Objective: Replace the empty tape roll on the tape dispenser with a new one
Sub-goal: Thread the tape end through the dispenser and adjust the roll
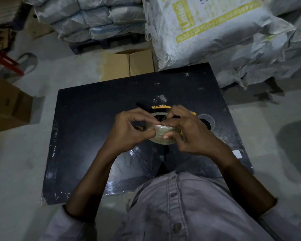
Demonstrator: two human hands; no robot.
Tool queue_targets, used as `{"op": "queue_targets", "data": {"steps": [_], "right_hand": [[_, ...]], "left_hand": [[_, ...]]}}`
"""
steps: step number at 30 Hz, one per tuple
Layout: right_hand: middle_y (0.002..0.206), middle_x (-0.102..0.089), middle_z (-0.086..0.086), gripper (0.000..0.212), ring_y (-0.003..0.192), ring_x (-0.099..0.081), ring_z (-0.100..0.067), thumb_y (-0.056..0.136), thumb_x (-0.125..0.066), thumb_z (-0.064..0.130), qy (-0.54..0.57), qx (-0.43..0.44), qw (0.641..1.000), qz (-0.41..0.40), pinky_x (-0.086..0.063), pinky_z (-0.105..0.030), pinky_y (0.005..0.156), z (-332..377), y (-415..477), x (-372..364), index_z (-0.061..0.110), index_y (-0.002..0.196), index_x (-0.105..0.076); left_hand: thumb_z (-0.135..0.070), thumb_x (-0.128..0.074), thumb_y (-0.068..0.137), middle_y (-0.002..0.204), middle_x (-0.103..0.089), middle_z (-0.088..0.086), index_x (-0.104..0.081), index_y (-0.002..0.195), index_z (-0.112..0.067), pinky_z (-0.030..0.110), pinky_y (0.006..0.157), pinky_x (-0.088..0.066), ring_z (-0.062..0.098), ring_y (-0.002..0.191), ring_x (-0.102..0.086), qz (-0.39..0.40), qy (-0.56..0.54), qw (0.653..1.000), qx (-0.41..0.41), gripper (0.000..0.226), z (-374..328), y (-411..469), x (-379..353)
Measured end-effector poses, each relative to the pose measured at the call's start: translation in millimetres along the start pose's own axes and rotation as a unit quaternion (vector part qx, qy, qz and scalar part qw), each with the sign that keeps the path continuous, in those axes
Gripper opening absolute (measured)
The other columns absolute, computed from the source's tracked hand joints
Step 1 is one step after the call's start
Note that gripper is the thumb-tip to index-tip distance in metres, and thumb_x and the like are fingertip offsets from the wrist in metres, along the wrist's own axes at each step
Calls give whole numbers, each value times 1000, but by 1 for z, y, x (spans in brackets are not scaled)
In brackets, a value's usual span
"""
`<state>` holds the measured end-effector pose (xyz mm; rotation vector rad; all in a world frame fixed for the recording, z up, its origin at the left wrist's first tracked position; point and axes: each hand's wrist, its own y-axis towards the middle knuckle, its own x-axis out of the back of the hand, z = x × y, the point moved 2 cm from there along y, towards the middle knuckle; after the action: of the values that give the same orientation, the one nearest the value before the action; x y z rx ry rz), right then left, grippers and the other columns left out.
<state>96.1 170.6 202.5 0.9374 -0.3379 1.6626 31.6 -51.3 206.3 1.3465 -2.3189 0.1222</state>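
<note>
A clear tape roll is held above the black table, between both hands. My left hand grips its left side, thumb and forefinger pinched at the roll's top edge. My right hand wraps its right side, fingertips pressed on the top rim and thumb on its face. Behind the hands lies the yellow and black tape dispenser, mostly hidden; its black handle sticks out to the left. A second tape roll lies flat on the table to the right.
Stacked white sacks stand right behind the table. A cardboard box sits at the far edge and another box on the floor at left. A white label is stuck near the table's right edge.
</note>
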Motion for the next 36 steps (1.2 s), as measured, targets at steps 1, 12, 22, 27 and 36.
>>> {"op": "queue_targets", "data": {"steps": [1,12,22,27,36], "right_hand": [[105,-54,3,29,100,-51,-17,92,-82,20,-3,1,1000,0,-52,-39,79,-1,-1,0,12,120,-81],[103,-55,2,19,97,-45,-11,93,-82,20,-36,-12,999,36,-30,-1,78,-3,-9,-3,16,112,-83],[108,-53,4,15,100,-48,-16,89,-79,9,-70,14,995,70,-44,-34,84,-7,-3,1,16,103,-80],[110,-49,12,13,105,-43,-11,90,-84,22,-107,-2,989,100,-37,-36,102,-20,-5,3,23,103,-82],[80,-66,7,62,66,-66,-12,73,-89,70,215,-349,903,-129,-59,-40,65,-19,-32,-9,30,112,-61]], "left_hand": [[-5,-85,81,107,-82,2,-89,104,-10,38,86,-66,20,103,-79,2,0,1000,3,24,1,0,-1],[4,-86,81,99,-82,5,-89,98,-9,30,84,-61,22,94,-78,-45,-35,998,23,22,16,-13,-21],[-59,-86,85,113,-68,-14,-77,112,-31,21,82,-52,8,111,-59,54,104,990,72,40,21,-18,-25],[-64,-69,93,94,-64,-23,-69,97,-41,26,78,-40,12,95,-49,65,122,988,64,24,18,-24,-41],[-16,-74,104,87,-75,10,-78,105,0,34,57,-58,33,73,-67,-131,-264,910,292,17,16,-44,-75]]}}
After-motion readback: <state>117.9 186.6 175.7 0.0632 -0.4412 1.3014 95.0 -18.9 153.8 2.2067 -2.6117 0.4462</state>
